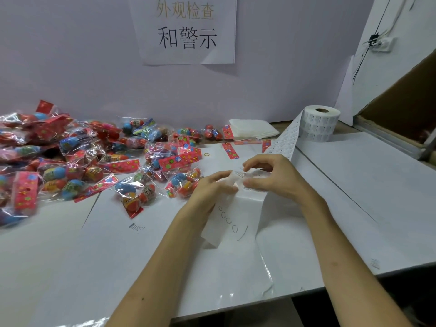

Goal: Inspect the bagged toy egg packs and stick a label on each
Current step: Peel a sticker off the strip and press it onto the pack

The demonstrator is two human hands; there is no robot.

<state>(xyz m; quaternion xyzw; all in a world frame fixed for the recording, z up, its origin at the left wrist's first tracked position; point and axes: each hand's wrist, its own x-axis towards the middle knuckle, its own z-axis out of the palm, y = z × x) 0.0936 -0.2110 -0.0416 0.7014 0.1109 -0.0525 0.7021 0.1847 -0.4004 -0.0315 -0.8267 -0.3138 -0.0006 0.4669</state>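
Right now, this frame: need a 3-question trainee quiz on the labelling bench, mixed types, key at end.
1. Choose: the egg packs lie piled on which part of the table? A left; B right; C near edge.
2. True or false: the left hand grips a pack.
3. Fill in: the label strip pinched by the right hand runs back to the ____.
Key: 1 A; 2 false; 3 roll.
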